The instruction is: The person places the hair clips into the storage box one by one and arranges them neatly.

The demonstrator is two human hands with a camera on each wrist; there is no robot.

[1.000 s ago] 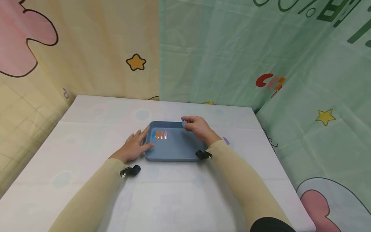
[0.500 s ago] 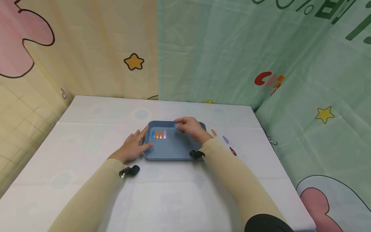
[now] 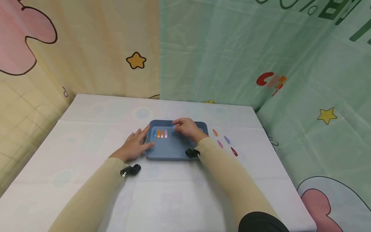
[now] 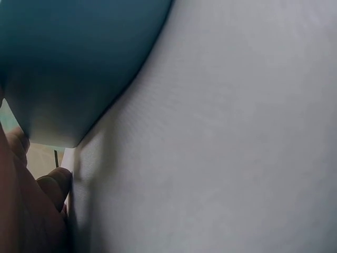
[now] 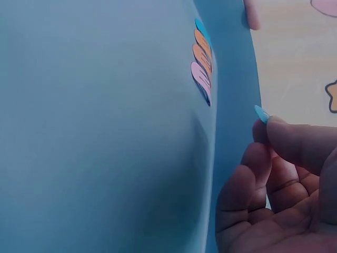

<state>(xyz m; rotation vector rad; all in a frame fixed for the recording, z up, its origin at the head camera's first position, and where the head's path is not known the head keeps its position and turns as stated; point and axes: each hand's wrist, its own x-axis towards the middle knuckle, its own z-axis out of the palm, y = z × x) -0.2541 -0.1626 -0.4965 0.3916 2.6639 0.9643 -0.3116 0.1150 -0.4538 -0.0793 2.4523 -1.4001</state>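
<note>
Between thumb and forefinger my right hand point(image 3: 186, 128) pinches a blue snap hair clip point(image 5: 261, 113), held over the far part of the blue-grey tray point(image 3: 168, 150). To its left a row of hair clips lies in the tray: a blue clip point(image 3: 154, 133), two orange clips, one of them this orange clip point(image 3: 162, 133), and a pink clip point(image 3: 166, 133). My left hand point(image 3: 133, 145) rests at the tray's left side with fingers spread, its thumb over the rim. In the left wrist view, part of that hand shows beside the tray's outer wall point(image 4: 58, 110).
Right of the tray, loose on the white-covered table point(image 3: 162, 193), lie an orange clip point(image 3: 215, 132), a purple clip point(image 3: 227, 139), a pink clip point(image 3: 220, 144) and a red clip point(image 3: 234, 151). Printed curtains point(image 3: 203, 58) hang behind the table and at its sides.
My right hand has moved left over the tray with the blue hair clip, uncovering the loose clips on the right. The left hand has stayed at the tray's side.
</note>
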